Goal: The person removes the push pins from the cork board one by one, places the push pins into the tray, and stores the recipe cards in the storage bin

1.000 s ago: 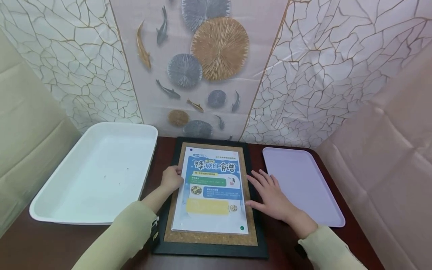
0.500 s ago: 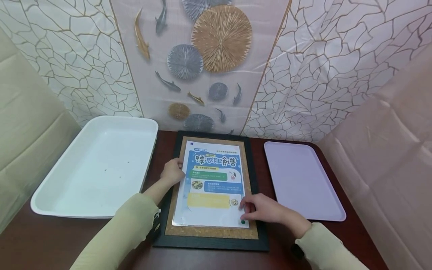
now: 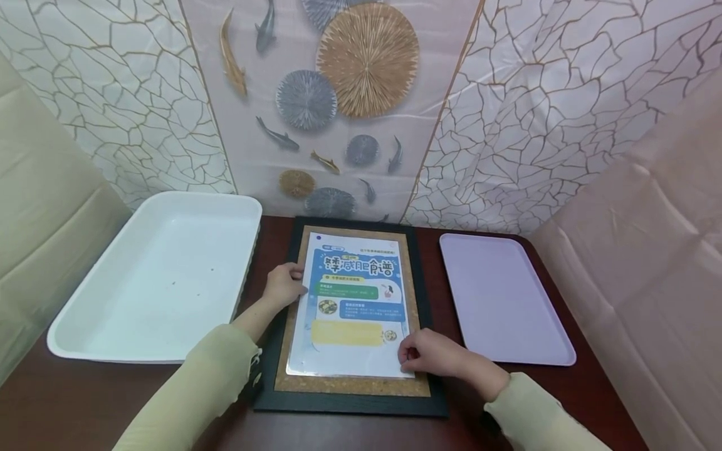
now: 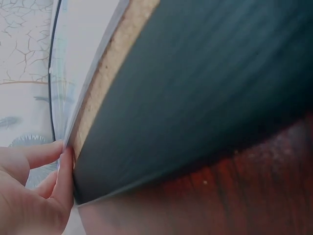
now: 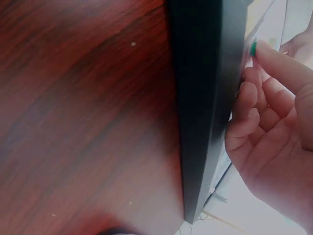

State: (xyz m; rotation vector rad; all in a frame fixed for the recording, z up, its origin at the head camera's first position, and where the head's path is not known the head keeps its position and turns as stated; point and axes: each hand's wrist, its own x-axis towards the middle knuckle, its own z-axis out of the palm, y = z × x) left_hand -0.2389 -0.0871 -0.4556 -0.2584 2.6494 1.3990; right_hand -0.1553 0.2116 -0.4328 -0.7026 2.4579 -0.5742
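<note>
A laminated poster (image 3: 350, 360) with blue, green and yellow print lies on a cork board (image 3: 338, 385) in a black frame (image 3: 350, 404). My left hand (image 3: 282, 287) is at the poster's left edge; in the left wrist view, thumb and finger pinch that edge. At the poster's lower right corner, my right hand (image 3: 431, 354) has its fingers curled. The right wrist view has a green pushpin (image 5: 253, 48) between its thumb and finger. From the head that pin is hidden under the fingers. A dark blue pin (image 3: 318, 237) sits in the upper left corner.
To the left stands a large white tray (image 3: 155, 354), with a few small dark specks inside. A flat lilac tray (image 3: 510, 300) lies to the right. Both rest on a dark red-brown table (image 3: 316, 432). Patterned fabric (image 3: 366, 125) hangs close behind the board.
My right hand has moved from beside the poster's right edge down to its lower right corner, curling its fingers over the green pushpin. The left hand stays at the left edge.
</note>
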